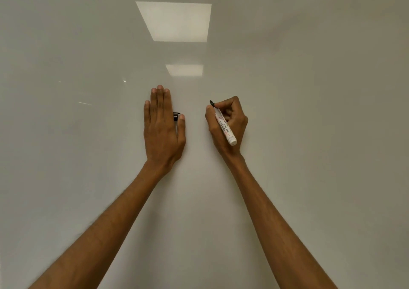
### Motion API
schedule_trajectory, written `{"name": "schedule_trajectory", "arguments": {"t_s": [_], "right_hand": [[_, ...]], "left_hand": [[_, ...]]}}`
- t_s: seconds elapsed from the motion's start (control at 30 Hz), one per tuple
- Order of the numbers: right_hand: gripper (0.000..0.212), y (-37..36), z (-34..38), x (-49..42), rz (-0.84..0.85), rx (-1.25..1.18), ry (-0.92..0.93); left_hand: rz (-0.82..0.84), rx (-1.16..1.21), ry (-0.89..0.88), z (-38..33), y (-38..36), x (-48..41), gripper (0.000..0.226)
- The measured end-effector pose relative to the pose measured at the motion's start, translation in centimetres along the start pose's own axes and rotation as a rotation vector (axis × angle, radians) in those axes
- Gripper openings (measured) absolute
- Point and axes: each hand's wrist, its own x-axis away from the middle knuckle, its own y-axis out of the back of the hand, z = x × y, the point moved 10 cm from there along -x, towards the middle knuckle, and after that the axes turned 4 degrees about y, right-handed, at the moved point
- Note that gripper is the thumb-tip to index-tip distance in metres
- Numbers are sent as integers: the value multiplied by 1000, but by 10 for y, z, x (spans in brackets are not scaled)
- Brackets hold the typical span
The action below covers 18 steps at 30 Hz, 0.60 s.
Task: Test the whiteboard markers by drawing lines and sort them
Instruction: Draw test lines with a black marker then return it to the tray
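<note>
A white marker [224, 123] is pinched by the right hand [235, 122], tip at the whiteboard [309, 111]; the left hand [161, 127] is laid flat (black cap [176, 116] tucked beside its thumb).

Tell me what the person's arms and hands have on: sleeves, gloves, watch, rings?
Nothing worn shows. The bare left hand and bare right hand show no gloves, rings or watch, and no sleeve comes into view anywhere.
</note>
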Motion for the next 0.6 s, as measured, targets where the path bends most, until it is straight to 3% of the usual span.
{"name": "schedule_trajectory", "arguments": {"t_s": [0.6], "right_hand": [[31, 1, 0, -6, -16, 31, 31]], "left_hand": [[1, -4, 12, 2, 0, 0, 64]]}}
